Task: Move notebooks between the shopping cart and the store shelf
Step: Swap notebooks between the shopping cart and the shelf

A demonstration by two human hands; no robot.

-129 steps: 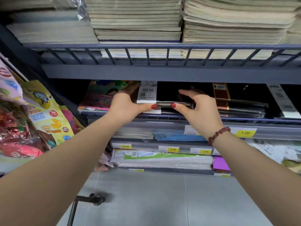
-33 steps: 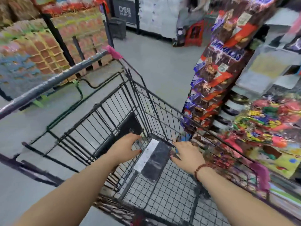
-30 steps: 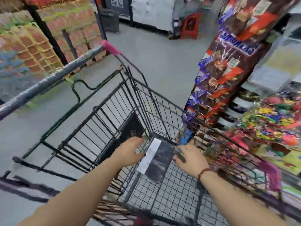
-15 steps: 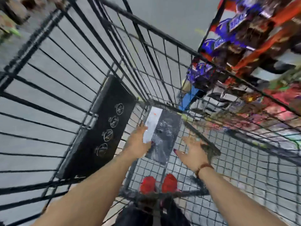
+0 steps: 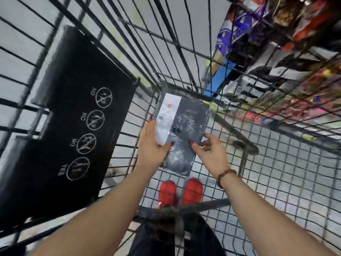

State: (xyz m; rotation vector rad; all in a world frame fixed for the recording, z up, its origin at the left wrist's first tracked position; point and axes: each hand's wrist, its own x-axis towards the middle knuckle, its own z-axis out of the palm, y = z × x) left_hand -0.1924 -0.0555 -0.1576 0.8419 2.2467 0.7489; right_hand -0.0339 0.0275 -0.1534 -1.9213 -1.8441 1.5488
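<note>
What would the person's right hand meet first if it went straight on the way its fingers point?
The notebook. The right hand points up-left in the picture, and its fingers seem to pinch the notebook's right edge, so it would push into that. Depth is hard to judge.

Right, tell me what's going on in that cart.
A person is leaning over a black wire shopping cart, holding a plastic-wrapped black notebook with a white label strip low in the basket. The left hand grips its left edge, thumb on top; the right hand pinches its right edge. Whether the notebook already rests on the mesh floor or hangs just above it cannot be told.
</note>
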